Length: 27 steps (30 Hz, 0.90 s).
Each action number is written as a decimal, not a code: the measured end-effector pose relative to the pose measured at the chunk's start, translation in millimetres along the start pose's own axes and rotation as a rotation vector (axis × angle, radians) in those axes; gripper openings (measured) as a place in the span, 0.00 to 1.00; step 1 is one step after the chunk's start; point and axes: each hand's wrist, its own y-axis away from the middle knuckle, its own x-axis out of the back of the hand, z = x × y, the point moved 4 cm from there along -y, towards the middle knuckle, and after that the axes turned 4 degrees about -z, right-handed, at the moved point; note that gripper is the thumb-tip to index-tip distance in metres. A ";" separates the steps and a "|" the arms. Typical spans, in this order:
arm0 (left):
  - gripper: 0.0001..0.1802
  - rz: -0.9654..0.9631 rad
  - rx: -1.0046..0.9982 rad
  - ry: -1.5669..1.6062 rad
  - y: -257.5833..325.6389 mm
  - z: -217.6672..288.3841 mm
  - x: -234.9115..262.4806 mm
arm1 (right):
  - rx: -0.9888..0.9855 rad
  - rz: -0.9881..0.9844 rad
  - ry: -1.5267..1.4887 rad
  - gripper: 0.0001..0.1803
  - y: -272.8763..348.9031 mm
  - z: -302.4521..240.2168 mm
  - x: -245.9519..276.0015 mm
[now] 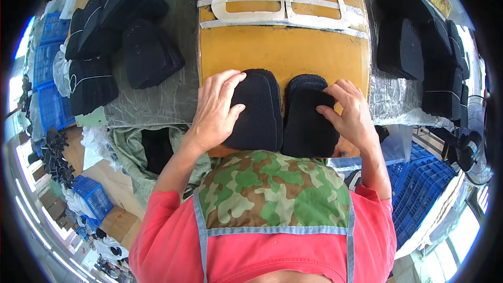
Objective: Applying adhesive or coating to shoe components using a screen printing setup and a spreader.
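Two short stacks of black mesh fabric pieces with rounded corners lie side by side at the near edge of a yellow board (236,44). My left hand (214,107) grips the left edge of the left stack (258,110), its thumb and fingertips resting on the top. On the right stack (308,126), my right hand (350,109) curls at the upper right edge, thumb and fingers close together on the fabric. Several layers show at the far ends of both stacks. The undersides of my fingers are hidden.
White frame-shaped templates (285,18) and strips lie across the far part of the board. Bundled black pieces (91,86) sit on the left, with more black stacks (401,50) on the right. Blue crates (427,194) and a fan (474,144) stand at lower right.
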 end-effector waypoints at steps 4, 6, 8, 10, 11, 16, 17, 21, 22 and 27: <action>0.28 0.016 0.018 -0.004 -3.8 3.0 1.9 | 0.186 -0.007 0.079 0.12 -9.0 -20.7 13.6; 0.25 0.110 -0.068 -0.100 -0.4 9.1 -0.3 | 0.145 -0.033 -0.005 0.11 -21.9 -12.8 20.9; 0.24 0.169 -0.133 -0.112 6.2 10.6 -3.2 | 0.162 -0.022 -0.046 0.10 -50.0 4.4 33.8; 0.23 0.157 -0.201 -0.071 8.6 4.9 -10.1 | 0.117 0.172 -0.056 0.13 -97.9 35.7 51.9; 0.23 0.137 -0.259 -0.023 6.7 5.1 -11.3 | 0.115 0.173 0.033 0.13 -128.3 52.2 62.8; 0.29 0.091 -0.233 0.031 2.9 9.3 -7.7 | 0.074 0.416 0.124 0.16 -210.2 86.8 72.3; 0.29 0.097 -0.240 0.022 1.9 10.1 -6.1 | 0.093 0.488 0.210 0.17 -213.7 85.7 71.3; 0.26 0.090 -0.141 0.229 0.8 8.5 2.4 | 0.151 0.636 0.353 0.23 -219.5 81.0 47.0; 0.24 0.125 -0.102 0.317 2.5 6.0 6.0 | 0.222 0.550 0.238 0.27 -218.0 70.4 39.7; 0.15 0.226 -0.035 0.445 -12.4 0.8 35.2 | 0.195 0.450 0.332 0.34 -211.0 69.8 23.0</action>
